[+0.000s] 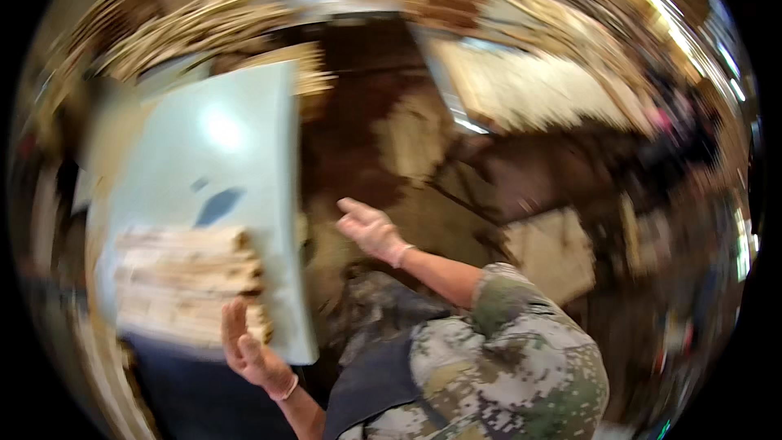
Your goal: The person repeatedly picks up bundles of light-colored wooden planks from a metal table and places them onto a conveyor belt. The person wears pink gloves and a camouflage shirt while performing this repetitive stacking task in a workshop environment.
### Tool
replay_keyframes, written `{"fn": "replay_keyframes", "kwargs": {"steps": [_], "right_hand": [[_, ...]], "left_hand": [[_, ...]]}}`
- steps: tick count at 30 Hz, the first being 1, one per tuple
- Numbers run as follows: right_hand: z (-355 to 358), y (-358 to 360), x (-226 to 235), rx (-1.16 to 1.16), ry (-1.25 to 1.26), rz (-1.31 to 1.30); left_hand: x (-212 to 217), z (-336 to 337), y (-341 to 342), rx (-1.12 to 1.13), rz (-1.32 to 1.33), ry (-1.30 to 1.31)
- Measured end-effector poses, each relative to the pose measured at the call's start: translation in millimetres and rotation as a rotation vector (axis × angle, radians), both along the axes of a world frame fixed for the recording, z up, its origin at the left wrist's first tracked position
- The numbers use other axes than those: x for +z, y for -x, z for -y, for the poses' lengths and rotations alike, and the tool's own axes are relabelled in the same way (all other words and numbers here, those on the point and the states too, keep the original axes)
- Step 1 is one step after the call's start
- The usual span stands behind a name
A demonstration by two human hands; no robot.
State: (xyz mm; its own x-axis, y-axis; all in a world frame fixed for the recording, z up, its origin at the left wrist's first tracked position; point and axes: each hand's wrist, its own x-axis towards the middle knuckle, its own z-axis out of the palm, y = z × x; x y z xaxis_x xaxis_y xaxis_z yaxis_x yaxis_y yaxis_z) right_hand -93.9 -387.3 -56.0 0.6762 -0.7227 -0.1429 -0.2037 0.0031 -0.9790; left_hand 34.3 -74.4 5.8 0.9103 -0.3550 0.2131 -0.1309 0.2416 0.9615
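Observation:
My left hand (257,358), in what looks like a thin pale glove, is held up beside the right end of a stack of pale wood strips or sheets (179,281). Its fingers are stretched out and nothing is in them; whether it touches the wood I cannot tell. The stack lies on the near part of a light blue tabletop (244,122). Off that tabletop's right edge, over the floor, hovers my right hand (373,232), gloved alike, fingers extended and holding nothing. Motion blurs the picture.
Long bundles of thin wood (195,28) line the back left. Another table with pale sheets (529,85) stands at the far right. Pale flat pieces (554,253) lie lower on the right. A dark-clothed person (688,134) shows blurred at the right.

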Motion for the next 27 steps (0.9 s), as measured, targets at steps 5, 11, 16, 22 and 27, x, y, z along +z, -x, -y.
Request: {"fn": "replay_keyframes", "kwargs": {"steps": [5,11,16,22,27], "right_hand": [[48.8,153.8,-96.5,-0.391,-0.246,-0.081],[27.9,311.0,-143.1,-0.806,-0.569,0.02],[32.4,420.7,-180.6,-1.084,-0.691,0.165],[52.2,566.0,-259.7,-1.302,-0.778,0.26],[54.9,655.9,-303.0,-1.511,-0.598,0.102]], "left_hand": [[-22.9,125.8,30.1,-0.488,0.117,-0.036],[-10.7,236.9,107.3,-0.803,0.023,-0.07],[-19.7,338.6,208.6,-1.081,-0.065,-0.141],[-36.7,465.2,394.1,-1.351,-0.042,-0.381],[-55.9,544.3,504.1,-1.524,-0.142,-0.468]]}}
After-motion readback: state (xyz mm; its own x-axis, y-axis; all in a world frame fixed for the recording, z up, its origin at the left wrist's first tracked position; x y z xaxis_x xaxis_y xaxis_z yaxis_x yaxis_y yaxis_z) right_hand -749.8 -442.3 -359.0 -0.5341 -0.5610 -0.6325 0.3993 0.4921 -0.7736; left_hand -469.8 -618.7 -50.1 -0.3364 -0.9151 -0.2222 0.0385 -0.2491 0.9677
